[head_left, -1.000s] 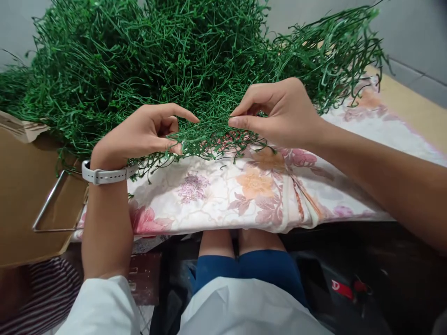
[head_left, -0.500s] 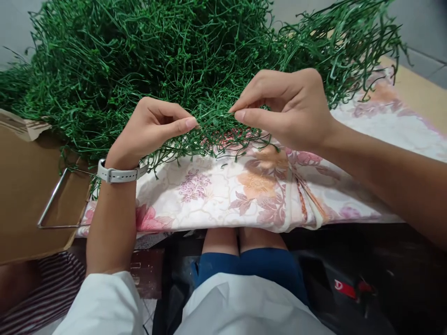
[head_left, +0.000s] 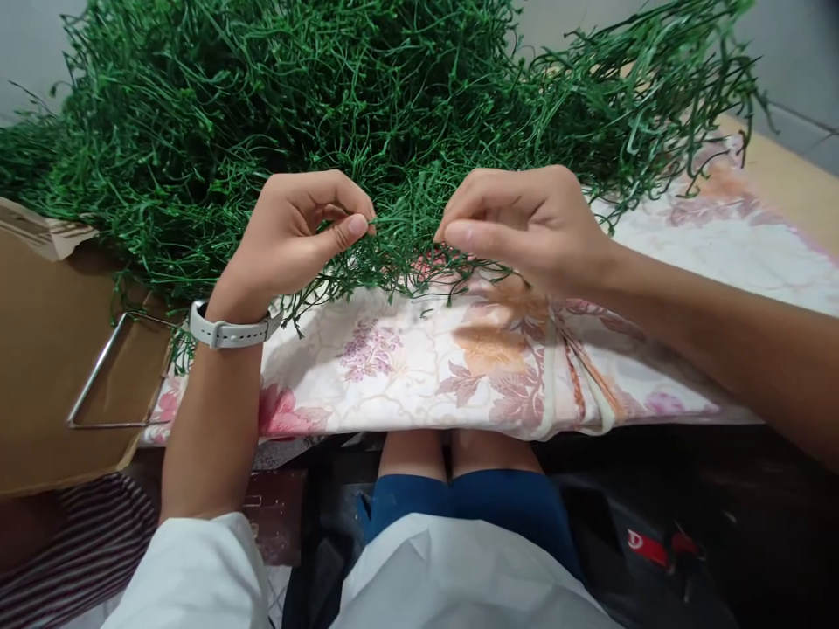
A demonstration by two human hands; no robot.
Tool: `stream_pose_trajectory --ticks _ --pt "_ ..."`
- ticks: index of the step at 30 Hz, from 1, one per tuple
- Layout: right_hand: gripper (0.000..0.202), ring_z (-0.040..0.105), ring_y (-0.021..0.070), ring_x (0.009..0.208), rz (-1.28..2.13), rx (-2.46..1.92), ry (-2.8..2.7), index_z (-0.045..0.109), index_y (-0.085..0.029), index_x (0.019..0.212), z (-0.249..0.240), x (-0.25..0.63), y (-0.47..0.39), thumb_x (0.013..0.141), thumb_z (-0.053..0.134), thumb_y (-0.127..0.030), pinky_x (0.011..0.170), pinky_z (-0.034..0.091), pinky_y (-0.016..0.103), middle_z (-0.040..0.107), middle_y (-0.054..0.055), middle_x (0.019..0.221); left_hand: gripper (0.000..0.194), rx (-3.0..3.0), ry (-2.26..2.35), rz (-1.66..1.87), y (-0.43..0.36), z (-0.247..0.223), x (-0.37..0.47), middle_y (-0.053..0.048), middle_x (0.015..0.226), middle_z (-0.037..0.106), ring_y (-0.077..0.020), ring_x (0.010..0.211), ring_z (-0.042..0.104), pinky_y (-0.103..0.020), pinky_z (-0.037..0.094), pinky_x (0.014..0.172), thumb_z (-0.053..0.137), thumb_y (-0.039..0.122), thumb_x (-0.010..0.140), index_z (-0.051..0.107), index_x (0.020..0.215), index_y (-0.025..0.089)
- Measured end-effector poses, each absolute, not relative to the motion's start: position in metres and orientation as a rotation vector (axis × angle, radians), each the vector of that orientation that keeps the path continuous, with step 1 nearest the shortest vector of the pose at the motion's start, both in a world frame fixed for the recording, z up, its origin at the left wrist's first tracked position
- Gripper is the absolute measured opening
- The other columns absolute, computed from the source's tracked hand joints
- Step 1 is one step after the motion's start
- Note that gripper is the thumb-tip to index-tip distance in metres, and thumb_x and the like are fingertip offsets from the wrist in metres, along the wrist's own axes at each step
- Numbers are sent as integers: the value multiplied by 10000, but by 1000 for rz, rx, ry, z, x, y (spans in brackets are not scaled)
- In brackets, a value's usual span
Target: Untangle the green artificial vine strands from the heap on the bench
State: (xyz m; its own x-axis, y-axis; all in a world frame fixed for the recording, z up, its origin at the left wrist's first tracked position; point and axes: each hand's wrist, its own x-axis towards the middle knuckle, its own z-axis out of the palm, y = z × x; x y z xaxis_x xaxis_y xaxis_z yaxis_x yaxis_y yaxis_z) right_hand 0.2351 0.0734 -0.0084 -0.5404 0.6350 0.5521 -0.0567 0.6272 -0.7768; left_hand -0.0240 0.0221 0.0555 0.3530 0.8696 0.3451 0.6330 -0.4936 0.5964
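1. Just left of centre, the left hand is pinching: thumb and index finger are pressing together on a thin green stem, and a pale watch strap is circling the wrist.
2. Over on centre right, the right hand is facing it, thumb and index fingertips almost meeting; whether they are gripping a strand, one cannot tell.
3. Behind both hands, the tangled green pile is filling the upper frame, its loose ends spilling between the fingers.
4. Beneath, a floral cloth is spreading across the middle of the frame.
5. At left, a cardboard box is standing beside the pile, a bent metal rod showing against it.
6. Below centre, blue shorts are showing.
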Motion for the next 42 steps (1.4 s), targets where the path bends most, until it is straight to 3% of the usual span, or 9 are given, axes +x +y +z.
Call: stream_pose_trajectory --ticks 5,8,12,16,20,26,32,39,42 --pt "548 627 201 843 914 -541 -1853 744 -264 1091 -17 234 79 760 900 -672 772 573 355 716 66 1058 418 2243 1184 916 22 51 -18 -105 1015 736 -219 953 686 -384 566 829 759 630 904 686 819 227" --pt "577 636 211 878 879 -517 -1873 734 -283 1196 -17 233 79 786 886 -660 809 580 366 707 69 1067 438 2272 1197 854 22 49 -17 -118 1091 739 -229 1002 690 -400 591 850 737 666 903 697 818 238" --pt "374 619 198 811 847 -481 -1916 782 -263 964 -15 233 77 858 844 -617 803 559 372 710 60 916 447 2246 1222 814 21 52 -18 -102 1004 743 -208 928 679 -370 564 791 722 666 910 681 826 229" --pt "368 600 196 769 849 -482 -1915 772 -260 835 -12 234 75 827 873 -614 772 551 377 719 53 858 439 2190 1233 710 18 58 -18 -37 789 679 -154 731 588 -339 465 676 725 634 915 660 810 213" --pt "388 611 208 792 841 -491 -1930 766 -263 820 -8 234 72 815 873 -636 787 553 396 726 59 881 539 2238 1294 646 17 57 -12 -18 667 573 -139 647 495 -348 370 612 647 667 951 562 668 216" --pt "384 631 239 890 753 -452 -2018 743 -256 820 -7 233 68 857 836 -627 836 554 416 711 84 977 697 2418 1393 812 17 42 -1 -58 722 597 -188 749 563 -382 404 630 676 778 881 416 548 224" --pt "289 620 279 1008 568 -394 -2239 704 -235 862 -9 235 71 921 769 -511 965 527 457 665 107 1036 660 2473 1270 807 14 44 -1 -111 964 703 -214 860 647 -438 494 718 628 706 951 505 535 208" --pt "261 619 210 925 669 -193 -2371 691 -207 872 0 238 68 1006 640 -426 885 530 379 644 84 1026 719 2328 1158 627 14 49 -1 -53 649 640 -154 635 565 -365 444 612 667 771 890 469 490 208" --pt "222 602 179 883 727 -176 -2384 659 -193 823 6 240 65 986 646 -344 845 506 340 634 71 984 657 2330 1153 595 12 49 -10 -44 616 621 -167 651 587 -357 424 612 675 743 902 536 539 213"
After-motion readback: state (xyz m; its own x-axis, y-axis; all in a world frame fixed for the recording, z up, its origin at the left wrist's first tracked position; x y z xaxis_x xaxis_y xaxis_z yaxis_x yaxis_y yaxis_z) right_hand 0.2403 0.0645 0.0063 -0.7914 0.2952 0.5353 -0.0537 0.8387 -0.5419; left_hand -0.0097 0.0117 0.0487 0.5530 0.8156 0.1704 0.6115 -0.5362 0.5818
